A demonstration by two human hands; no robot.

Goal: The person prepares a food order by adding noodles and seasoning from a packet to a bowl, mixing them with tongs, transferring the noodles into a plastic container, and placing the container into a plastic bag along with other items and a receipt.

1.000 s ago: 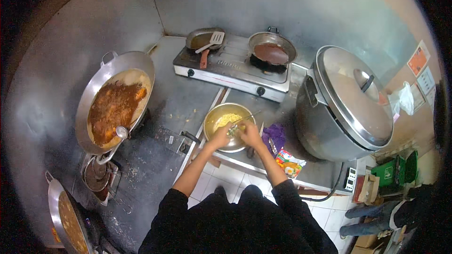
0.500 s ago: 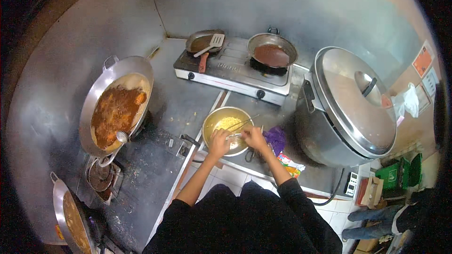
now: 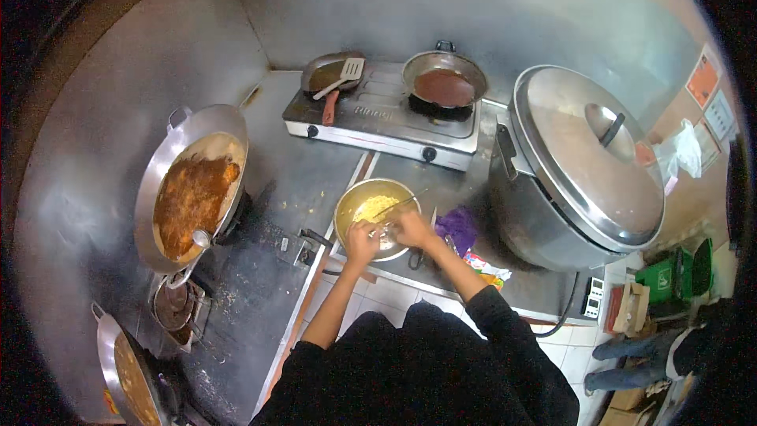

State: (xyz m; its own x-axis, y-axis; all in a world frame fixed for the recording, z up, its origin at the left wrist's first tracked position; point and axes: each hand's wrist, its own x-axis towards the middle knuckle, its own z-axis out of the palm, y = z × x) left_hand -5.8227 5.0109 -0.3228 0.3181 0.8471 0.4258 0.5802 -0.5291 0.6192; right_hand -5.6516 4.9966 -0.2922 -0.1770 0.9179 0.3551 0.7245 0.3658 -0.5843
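A metal bowl (image 3: 340,209) stands at the counter's front edge with a pale yellow, crumbly-looking mass (image 3: 374,206) inside. The thin handle of a utensil (image 3: 408,200) slants across its right side. Over the bowl's near half, my left hand (image 3: 363,241) has its fingers drawn together. Close beside it, my right hand (image 3: 412,228) is also closed, fingertips pointing down into the bowl. Something small and shiny shows between the two hands, too unclear to name. To the right of the bowl lie a purple cloth (image 3: 457,228) and a colourful packet (image 3: 487,270).
A two-burner stove (image 3: 378,122) at the back bears two pans and a slotted spatula (image 3: 344,77). On the left, a big wok (image 3: 151,181) holds dark food in oil; another wok (image 3: 108,347) is nearer. A large lidded pot (image 3: 536,213) stands right. Another person's legs (image 3: 631,363) show lower right.
My right hand has shifted slightly left, nearer my left hand. Both stay over the bowl. The whole view has turned a little.
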